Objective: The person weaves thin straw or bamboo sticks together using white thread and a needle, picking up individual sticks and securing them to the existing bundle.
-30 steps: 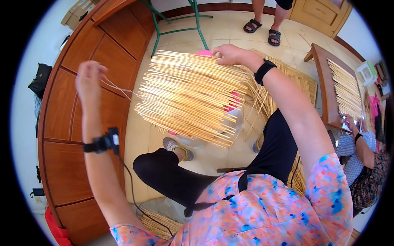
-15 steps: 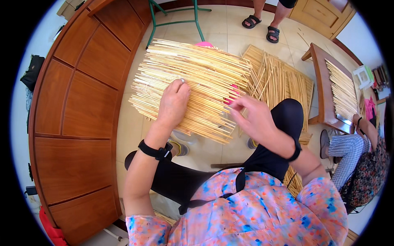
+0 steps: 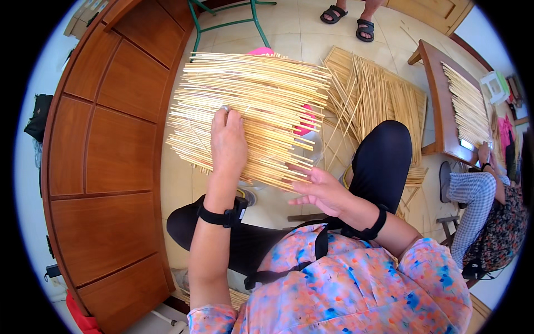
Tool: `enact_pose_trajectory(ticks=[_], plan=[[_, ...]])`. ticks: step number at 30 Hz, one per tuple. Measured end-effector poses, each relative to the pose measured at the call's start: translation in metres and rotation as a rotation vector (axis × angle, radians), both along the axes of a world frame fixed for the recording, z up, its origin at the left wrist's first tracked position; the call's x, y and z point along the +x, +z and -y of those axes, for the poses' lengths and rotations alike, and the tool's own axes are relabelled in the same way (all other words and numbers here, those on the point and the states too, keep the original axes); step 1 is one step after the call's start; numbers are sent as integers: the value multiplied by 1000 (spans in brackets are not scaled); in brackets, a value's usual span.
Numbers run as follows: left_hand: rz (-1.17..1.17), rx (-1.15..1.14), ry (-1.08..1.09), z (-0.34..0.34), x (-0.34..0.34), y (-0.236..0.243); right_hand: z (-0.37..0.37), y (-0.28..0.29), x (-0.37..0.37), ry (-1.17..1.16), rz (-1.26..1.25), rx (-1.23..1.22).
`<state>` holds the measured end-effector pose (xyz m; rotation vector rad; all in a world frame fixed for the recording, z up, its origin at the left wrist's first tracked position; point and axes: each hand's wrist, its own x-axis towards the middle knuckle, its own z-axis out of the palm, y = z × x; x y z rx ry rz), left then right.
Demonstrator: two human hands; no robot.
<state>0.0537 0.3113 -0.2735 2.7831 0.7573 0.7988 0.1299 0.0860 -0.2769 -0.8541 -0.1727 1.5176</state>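
Observation:
A mat of pale straw-coloured stalks (image 3: pixel 250 83), lying side by side with uneven ends, spreads in front of me. Thin strands cross it. My left hand (image 3: pixel 228 142) is on top of it, its fingers bent and pressed together on the stalks; the fingertips are partly hidden. Off the lower right corner of the mat is my right hand (image 3: pixel 322 192), with fingers apart and nothing seen in them. The fingertips are close to the stalk ends, and I cannot tell whether they touch. Pink support parts (image 3: pixel 305 120) show past the mat's right side.
More stalks (image 3: pixel 384 106) lie heaped on a board at right. Beyond, a co-worker (image 3: pixel 484 200) sits by a low wooden table (image 3: pixel 436 94) bearing another stalk mat (image 3: pixel 464 103). A wooden cabinet (image 3: pixel 119 139) borders my left. A green-legged stand (image 3: pixel 258 25) and a person's sandalled feet (image 3: pixel 365 29) are at the back.
My right hand has moved down and nearer to me along the stalk ends, and its fingers have spread. My left hand stays on the mat; the whole view has shifted slightly.

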Motion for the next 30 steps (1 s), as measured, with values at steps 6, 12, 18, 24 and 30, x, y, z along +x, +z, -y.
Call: enact_pose_trajectory(ticks=[6,12,18,24,30], plan=[[-32,-9,12,8,5,4,-25,-21,-5,-195,28,-28],[-154,66,7,17,2,13,-19,-13,8,-167,126,-119],[-145,137,-66,30,5,12,-7,-15,16,-151,104,-150],[-141,106,-55,31,2,13,-4,-12,16,-108,-87,-235],[-158,30,-16,32,2,14,11,-39,10,-101,-661,233]])
